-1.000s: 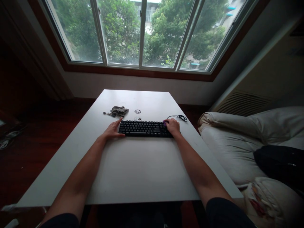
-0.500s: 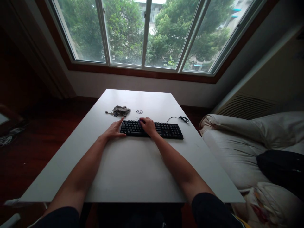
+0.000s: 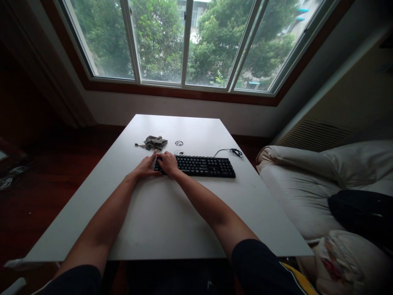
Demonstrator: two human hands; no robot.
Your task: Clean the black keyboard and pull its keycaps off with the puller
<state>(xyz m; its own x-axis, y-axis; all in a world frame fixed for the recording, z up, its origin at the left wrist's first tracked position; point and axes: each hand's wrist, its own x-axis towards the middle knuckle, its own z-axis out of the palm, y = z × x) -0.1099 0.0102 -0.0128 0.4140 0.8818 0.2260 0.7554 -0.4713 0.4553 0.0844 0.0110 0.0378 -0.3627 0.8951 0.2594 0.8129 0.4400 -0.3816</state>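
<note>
A black keyboard (image 3: 204, 166) lies across the far middle of a white table (image 3: 172, 213). My left hand (image 3: 146, 167) rests flat on the table against the keyboard's left end, fingers stretched out. Right beside it, my right hand (image 3: 168, 162) sits on the leftmost keys with its fingers curled under; what they hold, if anything, is hidden. The two hands almost touch. The keyboard's black cable (image 3: 229, 151) curls on the table behind its right end.
A crumpled grey cloth (image 3: 155, 141) and a small round object (image 3: 179, 143) lie behind the keyboard. White bedding (image 3: 307, 184) with a dark item (image 3: 362, 209) on it stands close to the table's right edge. A wide window runs along the far wall.
My right hand has swept leftward along the keys, from the keyboard's right end to its left end. A small purple thing showed at its fingertips earlier. My left hand stayed put.
</note>
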